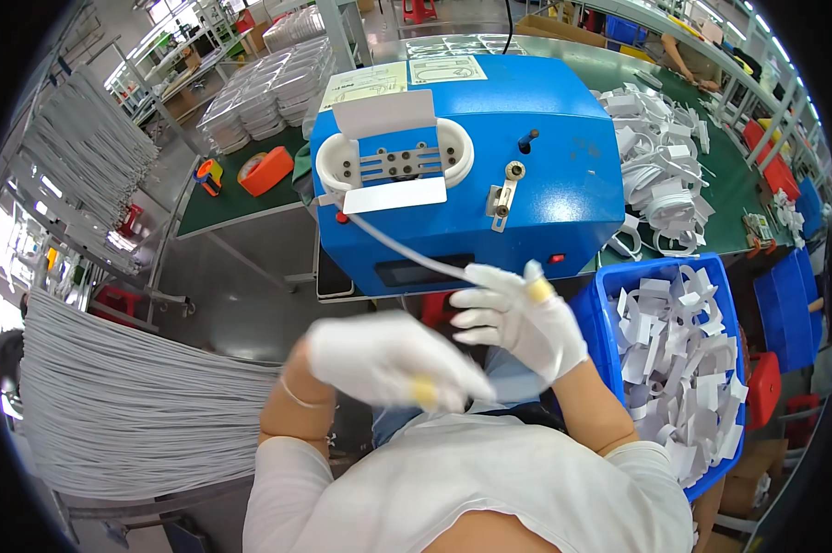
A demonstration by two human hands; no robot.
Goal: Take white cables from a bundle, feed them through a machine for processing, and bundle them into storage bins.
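Observation:
A white-gloved hand, my left hand, is smeared by motion in front of my body. Its fingers point right, toward a blurred pale patch that I cannot make out. My right hand, also gloved, has its fingers spread below the machine's front edge. From the winding head a white cable runs down to the index finger of that hand; whether it is gripped there is unclear. The blue winding machine carries a white two-ended former, with white card flaps at its front and back.
Right of me stands a blue bin full of white carded coils. More coils lie heaped on the green table. Long grey-white cables hang at left. An orange tape dispenser and stacked clear trays are farther back.

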